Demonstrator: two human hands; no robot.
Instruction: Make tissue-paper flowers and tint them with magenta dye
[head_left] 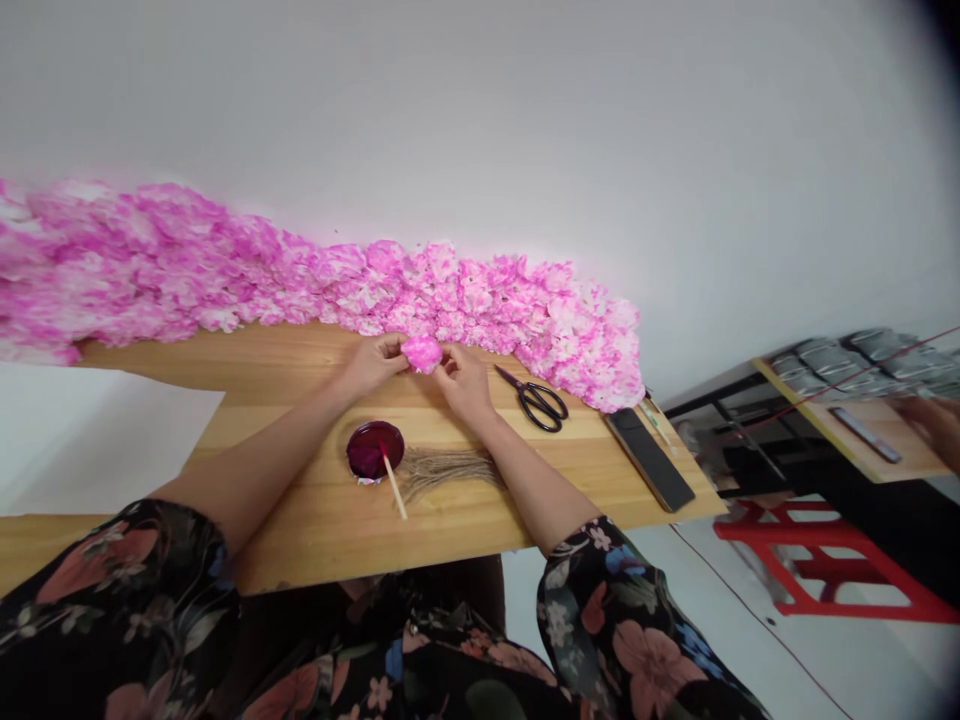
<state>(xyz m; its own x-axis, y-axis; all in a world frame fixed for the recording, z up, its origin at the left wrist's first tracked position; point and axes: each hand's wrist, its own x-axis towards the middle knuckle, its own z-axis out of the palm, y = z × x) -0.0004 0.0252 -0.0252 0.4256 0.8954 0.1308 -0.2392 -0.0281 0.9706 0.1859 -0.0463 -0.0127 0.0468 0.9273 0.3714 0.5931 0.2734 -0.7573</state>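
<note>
Between my two hands, above the middle of the wooden table (285,560), is a small pink flower (422,353). The fingers of my left hand (375,362) pinch its left side. On its right side, the fingertips of my right hand (463,380) also close on it. Nearer to me stands a round dish of dark red dye (367,452), with a brush (395,485) leaning out over its rim. A bundle of thin brown stems (454,468) lies right of the dish. Black-handled scissors (536,400) rest to the right of my right hand.
A long heap of pink and white flowers (262,270) lines the table's back edge by the wall. White paper (97,430) covers the left side. A dark phone-like slab (651,460) lies near the right edge. Beyond are a red stool (840,560) and another person's hand (930,420).
</note>
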